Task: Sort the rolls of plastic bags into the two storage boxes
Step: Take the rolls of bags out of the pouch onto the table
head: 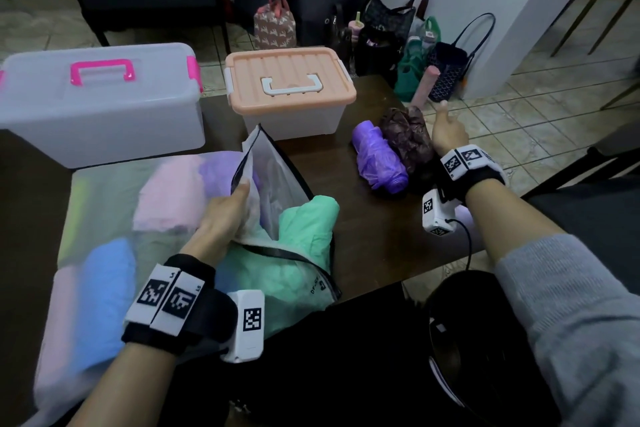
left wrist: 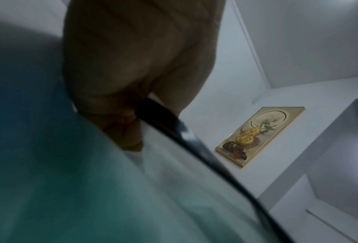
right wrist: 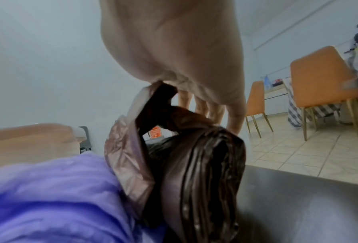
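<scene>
Left hand (head: 223, 215) pinches the raised flap of a translucent zip pouch (head: 273, 170) between thumb and fingers; a green roll (head: 308, 229) protrudes from its mouth, long axis toward the far right. Right hand (head: 448, 130) hangs over the brown roll (head: 408, 135), fingers (right wrist: 235, 118) straight, loosely together, gripping nothing. Brown roll and purple roll (head: 379, 158) lie touching on the dark table (head: 374, 236), long axes parallel, running near-right to far-left. Clear box (head: 100, 114) and peach-lidded box (head: 289, 87) stand closed at the far edge.
</scene>
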